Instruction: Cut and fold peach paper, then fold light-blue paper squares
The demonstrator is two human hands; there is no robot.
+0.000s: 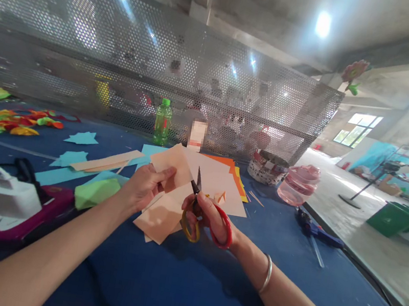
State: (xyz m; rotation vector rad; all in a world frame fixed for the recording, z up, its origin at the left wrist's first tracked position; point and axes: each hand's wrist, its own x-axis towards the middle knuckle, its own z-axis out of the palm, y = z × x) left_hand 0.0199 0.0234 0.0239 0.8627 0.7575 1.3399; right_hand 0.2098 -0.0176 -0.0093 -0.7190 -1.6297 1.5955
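Note:
My left hand [148,185] pinches a square of peach paper [177,161] between thumb and fingers, holding it up over the table. In my right hand [208,215] are scissors [196,187] with one yellow and one red handle loop; their dark blades point up, somewhat apart, beside the paper's right edge. Whether the blades touch the paper I cannot tell. Below my hands lie more peach paper pieces [160,221]. Behind them is a stack of pale sheets [234,199], with orange sheets [224,164] under it.
Blue paper stars [81,137], a green paper piece [97,192] and a power strip with a white charger [13,198] are on the left. A green bottle [162,123] stands at the back. On the right are a basket [267,167], a pink jug [299,184] and a glue gun [316,230].

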